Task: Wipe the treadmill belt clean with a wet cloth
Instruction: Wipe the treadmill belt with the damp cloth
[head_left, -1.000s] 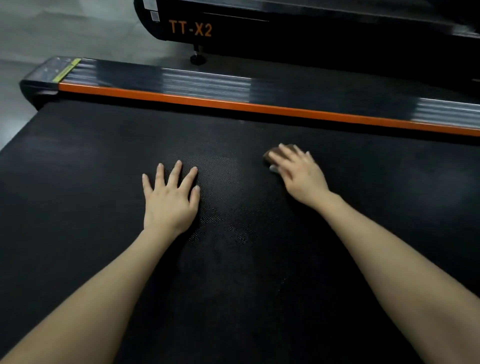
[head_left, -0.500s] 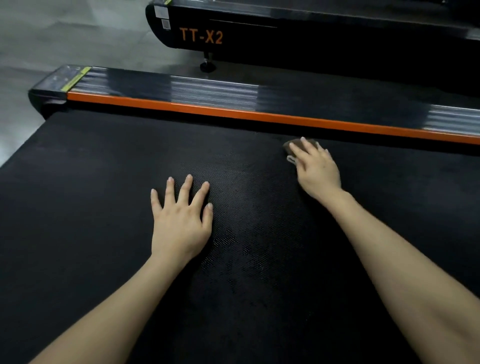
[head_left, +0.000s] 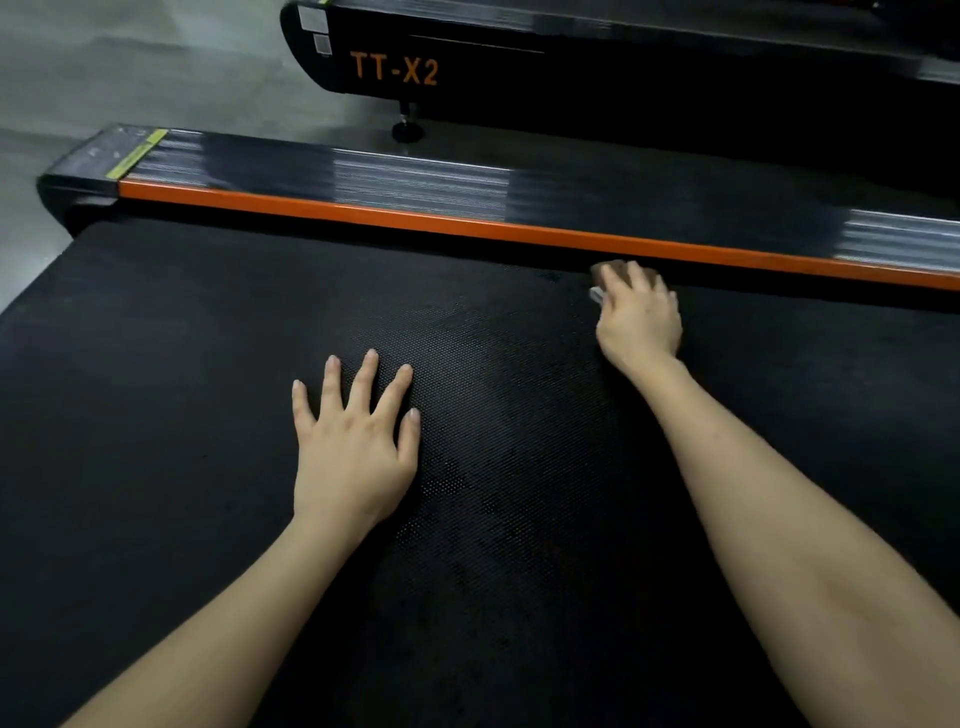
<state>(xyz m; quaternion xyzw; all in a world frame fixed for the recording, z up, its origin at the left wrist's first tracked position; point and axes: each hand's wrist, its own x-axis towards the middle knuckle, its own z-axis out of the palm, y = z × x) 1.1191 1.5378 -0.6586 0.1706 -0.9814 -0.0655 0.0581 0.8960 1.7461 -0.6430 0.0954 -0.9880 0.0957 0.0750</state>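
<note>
Black, dimpled rubber is filling most of the view: the wide treadmill belt (head_left: 208, 415) is stretching from the near edge up to the long orange side strip (head_left: 415, 221), which is running across the frame and serving as the landmark here. Just on the near side of that orange strip, the right hand (head_left: 641, 317) is lying palm down with its fingers curled over a small dark brownish cloth (head_left: 605, 275), pressing it onto the belt; only a corner of the cloth and a pale bit at its edge are showing past the fingertips. Well nearer than the strip and off to the left of the cloth, the left hand (head_left: 353, 447) is resting flat on the belt with fingers spread wide, holding nothing. Beyond the orange strip, a glossy black ribbed side rail (head_left: 415, 176) is catching pale streaks of light, with a yellow-green label near its left end. Farther beyond the strip, a second black machine marked "TT-X2" in orange letters (head_left: 395, 70) is standing on a grey floor (head_left: 130, 62).
</note>
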